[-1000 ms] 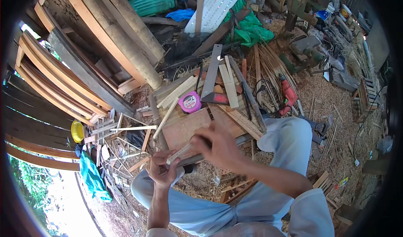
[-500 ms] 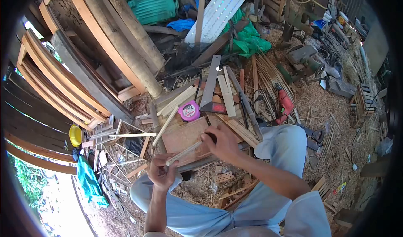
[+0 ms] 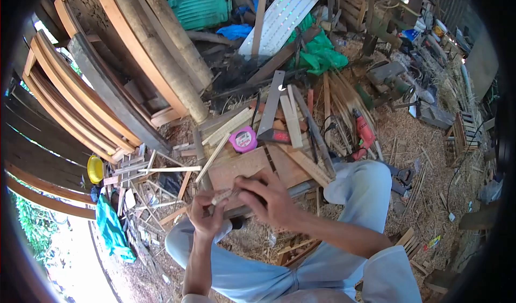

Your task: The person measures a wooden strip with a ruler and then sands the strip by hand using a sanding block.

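Wood strip (image 3: 221, 197) between my hands, long axis slanting up toward right; left hand (image 3: 206, 213) pinches near end, nearer it; right hand (image 3: 269, 198) curled at far end, can't tell if gripping; board (image 3: 234, 175) just beyond, tape measure (image 3: 243, 139) past it, loose stick (image 3: 213, 158) along left edge.

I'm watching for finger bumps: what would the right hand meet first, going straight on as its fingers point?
Probably the small wooden piece held by the left hand. The right hand's fingers may already touch it; depth is unclear.
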Demonstrator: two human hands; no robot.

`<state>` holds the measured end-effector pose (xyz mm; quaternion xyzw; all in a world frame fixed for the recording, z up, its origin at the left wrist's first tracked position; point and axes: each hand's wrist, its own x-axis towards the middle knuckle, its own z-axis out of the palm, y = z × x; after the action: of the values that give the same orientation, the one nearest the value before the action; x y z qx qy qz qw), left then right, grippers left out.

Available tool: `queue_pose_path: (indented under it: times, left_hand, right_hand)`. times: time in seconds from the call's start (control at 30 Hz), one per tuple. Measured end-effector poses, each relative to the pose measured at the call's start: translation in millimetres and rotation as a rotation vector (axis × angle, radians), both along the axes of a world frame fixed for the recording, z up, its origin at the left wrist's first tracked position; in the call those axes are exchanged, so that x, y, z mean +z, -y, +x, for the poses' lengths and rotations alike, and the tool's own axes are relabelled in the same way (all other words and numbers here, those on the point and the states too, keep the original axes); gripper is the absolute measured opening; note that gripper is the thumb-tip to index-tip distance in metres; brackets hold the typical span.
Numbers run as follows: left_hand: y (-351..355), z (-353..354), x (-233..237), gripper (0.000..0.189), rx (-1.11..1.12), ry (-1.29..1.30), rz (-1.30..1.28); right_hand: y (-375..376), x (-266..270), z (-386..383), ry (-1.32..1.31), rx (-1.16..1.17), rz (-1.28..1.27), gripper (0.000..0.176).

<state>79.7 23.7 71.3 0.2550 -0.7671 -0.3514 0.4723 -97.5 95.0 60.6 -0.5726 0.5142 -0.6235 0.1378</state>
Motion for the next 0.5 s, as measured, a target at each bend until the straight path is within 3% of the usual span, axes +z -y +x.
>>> queue_pose_path:
  times: [0.07,0.13,0.17,0.23,0.37,0.43,0.5]
  left_hand:
    - [4.9,6.4,-2.2,0.027,0.021,-0.003,0.026]
    - [7.5,8.3,-6.3,0.027,0.017,0.015,0.012]
    - [8.1,7.4,-7.3,0.027,0.011,0.008,0.012]
    - [7.9,-1.6,-1.3,0.027,-0.025,0.04,-0.096]
    - [10.9,4.9,-5.0,0.025,0.034,0.005,0.018]
    - [14.6,6.6,-3.0,0.022,0.028,0.037,0.031]
    - [15.7,-9.3,-3.9,0.018,-0.005,-0.135,0.169]
  right_hand:
    - [10.5,-38.3,-18.7,-0.062,-0.042,0.114,0.022]
    - [14.2,-33.5,-29.7,-0.116,-0.088,0.329,0.025]
    - [11.6,-29.3,-22.8,-0.123,-0.094,0.329,0.025]
    - [11.9,-10.9,-4.9,-0.095,-0.106,0.014,0.026]
    - [12.4,-32.0,-16.7,-0.145,-0.104,0.024,0.027]
    - [8.2,-51.2,-35.0,-0.417,-0.213,0.282,0.028]
    - [7.6,-54.1,-34.6,-0.419,-0.187,0.297,0.026]
